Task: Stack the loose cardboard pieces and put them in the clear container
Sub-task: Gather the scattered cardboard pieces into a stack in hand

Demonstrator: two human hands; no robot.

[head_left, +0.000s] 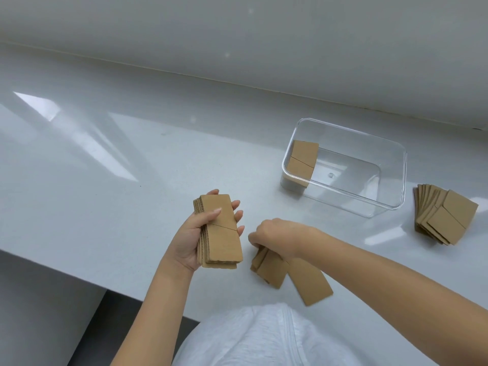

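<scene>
My left hand (196,235) grips a squared-up stack of brown cardboard pieces (220,233), held above the white counter. My right hand (274,237) reaches down onto a small loose pile of cardboard pieces (272,270) near the counter's front edge, fingers curled on the top ones. One longer piece (309,282) lies beside that pile. The clear container (390,165) stands at the right, with a cardboard stack (302,161) upright against its left end wall. A fanned pile of more pieces (446,215) lies right of the container.
The white counter (105,180) runs to a wall at the back. Its front edge drops off at the lower left, where grey floor shows. My white clothing fills the bottom centre.
</scene>
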